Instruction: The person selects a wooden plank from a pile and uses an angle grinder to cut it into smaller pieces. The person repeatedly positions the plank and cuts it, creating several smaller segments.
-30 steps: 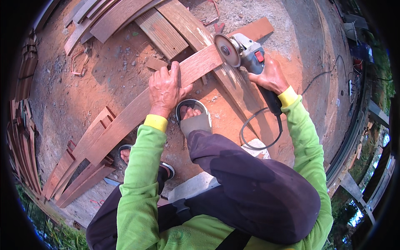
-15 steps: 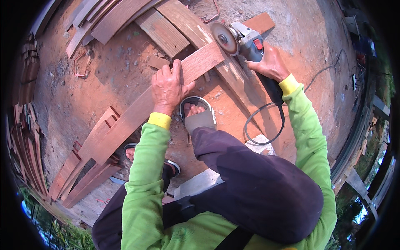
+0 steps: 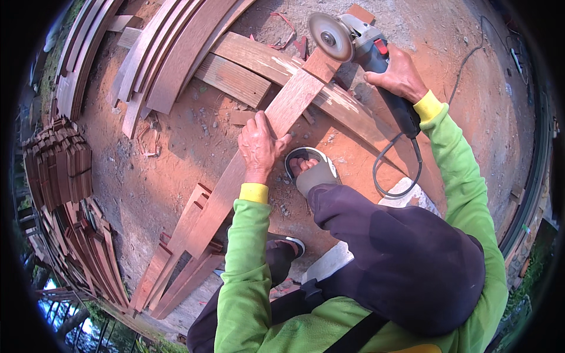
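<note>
My left hand (image 3: 257, 146) presses on a long reddish-brown plank (image 3: 292, 101), thumb apart and fingers curled over its far edge. The plank slants from lower left to upper right, across a weathered timber beam (image 3: 347, 112). In my right hand (image 3: 402, 73) is an angle grinder (image 3: 369, 52), gripped round its dark body near the red switch. The grinder's round disc (image 3: 327, 39) stands over the plank's far end. There a darker short section (image 3: 321, 65) meets the plank along a straight line; I cannot tell whether it is separate.
My sandalled foot (image 3: 310, 165) rests beside the plank. The grinder's cord (image 3: 376, 170) loops near my knee, by a pale concrete block (image 3: 415, 199). Long boards (image 3: 182, 65) are stacked at the upper left, bundled short pieces (image 3: 59, 167) at the left. More planks (image 3: 170, 276) lie under the plank's near end.
The view has shifted, so most things sit further right. The disc has moved from beside the plank's end to over it, where a darker end section now shows. Both hands keep their grip.
</note>
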`<state>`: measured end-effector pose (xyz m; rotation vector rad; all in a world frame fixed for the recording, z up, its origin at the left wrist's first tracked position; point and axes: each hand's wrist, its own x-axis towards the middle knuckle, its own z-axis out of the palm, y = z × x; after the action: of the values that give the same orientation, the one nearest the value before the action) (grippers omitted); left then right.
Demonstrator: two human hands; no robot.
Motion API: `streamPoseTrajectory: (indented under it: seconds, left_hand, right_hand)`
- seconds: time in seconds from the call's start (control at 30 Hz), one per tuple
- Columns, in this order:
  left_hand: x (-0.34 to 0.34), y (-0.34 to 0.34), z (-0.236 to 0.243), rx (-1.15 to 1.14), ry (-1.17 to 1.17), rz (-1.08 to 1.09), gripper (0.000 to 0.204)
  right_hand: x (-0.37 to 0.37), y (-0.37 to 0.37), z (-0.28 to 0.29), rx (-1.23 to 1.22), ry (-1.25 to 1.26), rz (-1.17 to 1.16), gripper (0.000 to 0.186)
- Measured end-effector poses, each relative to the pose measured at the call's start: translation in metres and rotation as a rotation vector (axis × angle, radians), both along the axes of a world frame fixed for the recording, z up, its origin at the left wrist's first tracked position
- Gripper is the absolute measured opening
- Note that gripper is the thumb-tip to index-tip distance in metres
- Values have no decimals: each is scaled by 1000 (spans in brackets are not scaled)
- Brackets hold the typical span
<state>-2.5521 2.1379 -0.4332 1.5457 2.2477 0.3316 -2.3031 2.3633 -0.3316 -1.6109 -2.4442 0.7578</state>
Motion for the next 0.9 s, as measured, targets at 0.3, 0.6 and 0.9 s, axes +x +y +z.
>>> streamPoseTrajectory:
  seconds: [0.3, 0.6, 0.9]
  left_hand:
    - [-27, -37, 11, -68, 27, 19, 84]
    - [-63, -137, 2, 6, 190, 70, 87]
    - [-132, -8, 82, 143, 374, 177, 86]
  right_hand:
    - [20, -19, -2, -57, 96, -139, 57]
    - [42, -20, 3, 23, 305, -296, 44]
    - [57, -11, 13, -8, 348, -397, 43]
